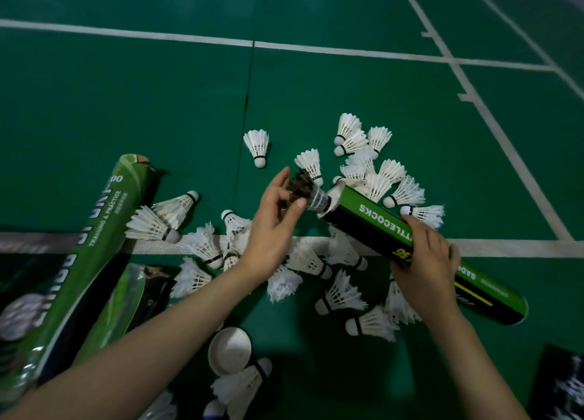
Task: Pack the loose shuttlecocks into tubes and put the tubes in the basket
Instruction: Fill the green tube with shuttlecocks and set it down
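— Two green tubes (79, 261) lie at lower left of the frame on the green court floor (126, 103). Centre?

— Left hand (275, 226), fingers pinched on a shuttlecock (308, 193) whose cork end sits in the mouth of a third tube (379, 230). White cap (229, 350) at lower centre.

— Right?

— Right hand (425, 269) wrapped around that tube's middle; loose shuttlecocks (373, 173) scattered beneath and beyond it.

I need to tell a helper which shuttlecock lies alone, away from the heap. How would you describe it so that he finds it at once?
Start at the dark seam running down the green court floor. Just right of it, above the left hand, lies one white shuttlecock, cork toward the camera. Unlike the others, it touches no other shuttlecock.
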`<action>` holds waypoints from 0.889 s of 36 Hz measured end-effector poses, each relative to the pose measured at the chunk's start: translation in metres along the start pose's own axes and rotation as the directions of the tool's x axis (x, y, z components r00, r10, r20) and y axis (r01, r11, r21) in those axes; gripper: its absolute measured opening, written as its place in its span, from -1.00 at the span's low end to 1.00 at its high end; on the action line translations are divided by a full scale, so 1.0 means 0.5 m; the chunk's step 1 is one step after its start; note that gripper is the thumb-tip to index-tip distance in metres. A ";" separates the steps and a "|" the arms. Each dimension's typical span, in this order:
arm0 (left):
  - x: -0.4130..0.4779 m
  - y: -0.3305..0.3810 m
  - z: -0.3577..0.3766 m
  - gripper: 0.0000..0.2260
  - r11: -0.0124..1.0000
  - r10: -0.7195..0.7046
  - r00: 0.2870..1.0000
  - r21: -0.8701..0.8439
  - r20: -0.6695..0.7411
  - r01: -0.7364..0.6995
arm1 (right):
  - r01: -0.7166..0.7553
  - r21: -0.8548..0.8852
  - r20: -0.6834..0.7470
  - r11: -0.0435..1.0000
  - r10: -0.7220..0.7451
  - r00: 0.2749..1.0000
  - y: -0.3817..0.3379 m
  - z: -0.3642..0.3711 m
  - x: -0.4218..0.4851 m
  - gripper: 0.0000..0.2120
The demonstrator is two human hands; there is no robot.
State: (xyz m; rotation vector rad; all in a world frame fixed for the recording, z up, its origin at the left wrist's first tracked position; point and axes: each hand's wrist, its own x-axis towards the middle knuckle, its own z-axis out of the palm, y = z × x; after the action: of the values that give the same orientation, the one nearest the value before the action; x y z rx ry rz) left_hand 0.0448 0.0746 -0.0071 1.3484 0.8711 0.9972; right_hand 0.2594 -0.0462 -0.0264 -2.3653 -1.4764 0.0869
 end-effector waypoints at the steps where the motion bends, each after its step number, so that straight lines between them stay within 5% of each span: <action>1: 0.001 0.001 0.007 -0.85 1.000 0.006 1.000 0.006 -0.007 -0.006 | 0.010 0.006 -0.007 1.000 -0.009 1.000 -0.006 0.000 0.000 -0.22; 5: 0.008 0.014 0.030 -0.89 0.994 -0.045 0.993 0.106 0.106 0.034 | 0.028 0.002 -0.022 1.000 -0.028 0.999 -0.013 0.003 0.000 -0.20; 8: 0.007 0.018 0.035 -0.54 0.978 -0.151 0.956 0.182 0.251 0.106 | 0.026 -0.014 -0.025 1.000 -0.027 0.999 -0.004 0.006 0.003 -0.20; 11: 0.012 0.011 0.038 -0.49 0.950 -0.171 0.905 0.310 0.391 0.045 | 0.003 -0.033 -0.020 0.999 -0.003 1.000 0.004 0.013 0.005 -0.21; 14: 0.055 -0.005 0.043 -0.46 0.940 -0.178 0.946 0.333 0.271 0.082 | -0.010 -0.076 -0.011 0.997 0.009 1.000 0.008 0.026 0.017 -0.20; 18: 0.166 -0.039 0.032 -0.52 0.868 -0.355 0.935 0.373 0.002 0.328 | -0.043 -0.135 0.107 0.990 0.058 0.993 0.016 0.047 0.046 -0.17; 32: 0.361 -0.112 0.074 -0.43 0.651 -0.337 0.936 0.743 0.104 0.152 | -0.151 -0.078 0.212 0.985 0.165 0.963 0.028 0.050 0.098 -0.17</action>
State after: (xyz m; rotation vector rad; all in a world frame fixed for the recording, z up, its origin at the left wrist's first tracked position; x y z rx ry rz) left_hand 0.1472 0.2320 -0.0508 1.9005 1.3031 0.2292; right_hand 0.2879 -0.0023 -0.0479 -2.5899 -1.3976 0.3574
